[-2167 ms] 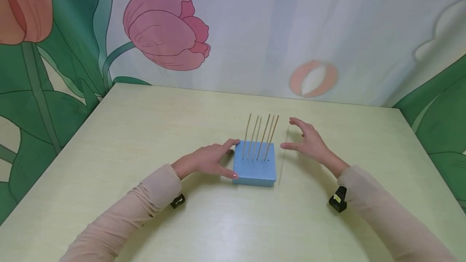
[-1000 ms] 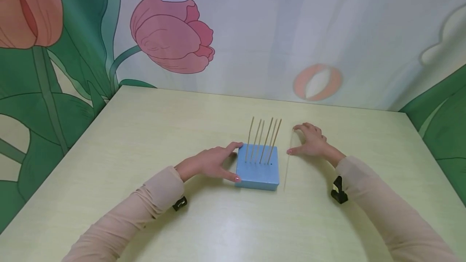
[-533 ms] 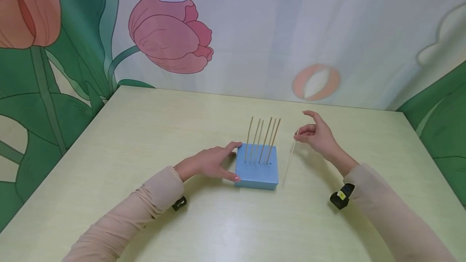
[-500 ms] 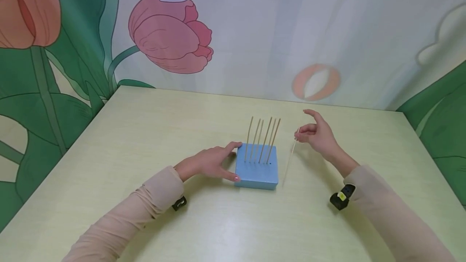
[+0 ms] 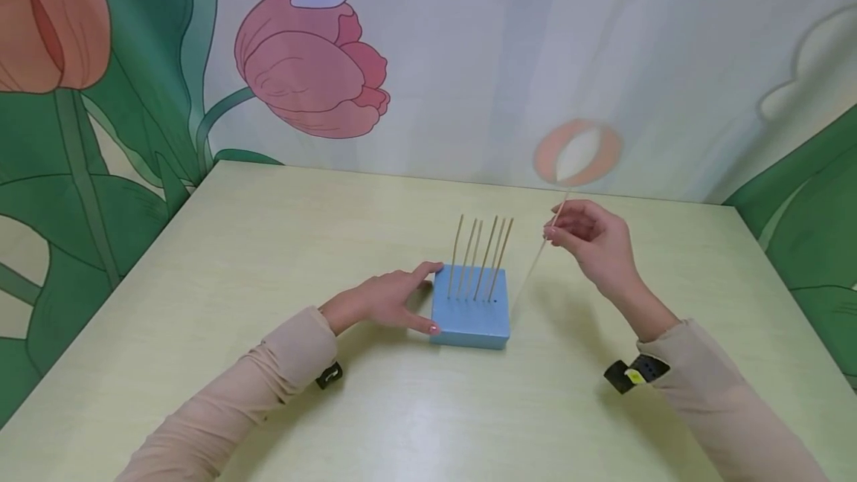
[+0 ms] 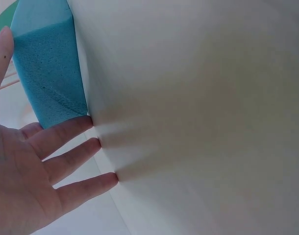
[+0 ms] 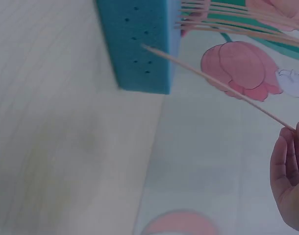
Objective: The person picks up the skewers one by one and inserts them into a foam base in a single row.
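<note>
A blue foam block (image 5: 471,322) lies on the table with several thin bamboo skewers (image 5: 501,260) standing in a row in its top. At the row's right end a small bare hole shows. My left hand (image 5: 388,300) holds the block at its left side, thumb at the near corner and index finger at the far one; in the left wrist view the other fingers (image 6: 73,157) are spread with tips on the table. My right hand (image 5: 599,244) pinches a loose skewer (image 7: 218,87), tilted. Its pointed tip overlaps the block's holed side in the right wrist view; I cannot tell if they touch.
The pale wooden table (image 5: 301,244) reaches back to a curtain (image 5: 455,80) printed with tulips and a white animal. A dark wrist strap (image 5: 636,374) hangs below the right sleeve, and another band (image 5: 329,376) shows at the left one.
My right hand reached down to the skewer lying right of the block, took it between thumb and fingers, and raised it at a tilt. The left hand stays at the block.
</note>
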Demonstrator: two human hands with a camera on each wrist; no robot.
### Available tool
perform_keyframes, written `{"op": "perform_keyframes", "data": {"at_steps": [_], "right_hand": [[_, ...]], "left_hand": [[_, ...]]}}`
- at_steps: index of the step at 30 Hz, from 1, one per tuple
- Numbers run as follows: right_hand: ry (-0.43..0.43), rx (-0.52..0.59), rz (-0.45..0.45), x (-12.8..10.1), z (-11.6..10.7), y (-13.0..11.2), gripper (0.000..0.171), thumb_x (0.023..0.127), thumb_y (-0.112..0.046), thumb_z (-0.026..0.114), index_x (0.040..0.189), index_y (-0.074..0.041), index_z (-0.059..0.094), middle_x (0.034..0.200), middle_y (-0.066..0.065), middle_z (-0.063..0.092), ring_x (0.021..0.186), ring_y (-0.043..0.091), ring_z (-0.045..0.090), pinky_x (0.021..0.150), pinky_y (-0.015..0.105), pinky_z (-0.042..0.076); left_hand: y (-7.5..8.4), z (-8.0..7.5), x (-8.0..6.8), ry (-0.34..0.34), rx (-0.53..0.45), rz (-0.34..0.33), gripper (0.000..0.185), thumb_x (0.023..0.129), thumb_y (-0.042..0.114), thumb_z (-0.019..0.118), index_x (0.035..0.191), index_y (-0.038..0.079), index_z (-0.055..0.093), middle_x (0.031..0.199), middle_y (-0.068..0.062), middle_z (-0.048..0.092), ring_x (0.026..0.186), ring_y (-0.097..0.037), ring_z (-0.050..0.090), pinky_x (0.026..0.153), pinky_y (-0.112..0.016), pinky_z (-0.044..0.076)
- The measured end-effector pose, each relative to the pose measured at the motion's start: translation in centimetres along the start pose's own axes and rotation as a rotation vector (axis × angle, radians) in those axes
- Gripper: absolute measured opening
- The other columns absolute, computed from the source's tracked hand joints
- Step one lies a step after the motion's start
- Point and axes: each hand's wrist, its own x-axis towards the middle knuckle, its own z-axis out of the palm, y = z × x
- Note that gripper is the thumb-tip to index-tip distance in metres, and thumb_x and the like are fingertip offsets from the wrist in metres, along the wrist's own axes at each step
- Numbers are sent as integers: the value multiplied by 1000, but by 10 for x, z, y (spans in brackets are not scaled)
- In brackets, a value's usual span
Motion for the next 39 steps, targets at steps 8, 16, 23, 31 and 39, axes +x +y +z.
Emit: {"op": "perform_keyframes", "data": {"at_steps": [8,16,23,31,39], "right_hand": [[26,15,-95,-5,6,-27,16,78,7,66,94,7,61,80,-7,65,72,9,63,67,21,51],[-14,47,-262,-6,18,-36,18,74,18,64,90,11,61,79,-2,66,71,9,63,68,19,50],[-74,14,-394,-4,25,-33,17,73,18,65,88,11,61,77,11,65,70,7,62,69,20,50],[-86,10,-410,-5,28,-33,19,70,21,64,85,9,62,78,10,65,70,6,61,69,19,50],[-118,-64,-437,-12,38,-19,21,69,20,66,85,7,64,74,16,65,69,5,60,67,17,49]], "left_hand": [[-1,-1,0,4,-8,2,94,74,52,68,144,18,15,137,-9,43,121,-28,44,93,-44,39],[-1,-3,0,1,-18,5,94,75,51,68,144,18,14,137,-10,42,121,-28,43,93,-44,38],[2,-3,-2,-1,-21,7,94,75,51,68,144,18,15,137,-10,42,121,-28,43,93,-44,38],[4,-3,-2,-3,-18,1,95,75,52,68,145,18,14,137,-10,42,121,-27,44,92,-44,39],[4,-3,-2,-6,-20,-9,95,74,52,68,145,18,13,137,-11,42,122,-27,43,93,-43,39]]}}
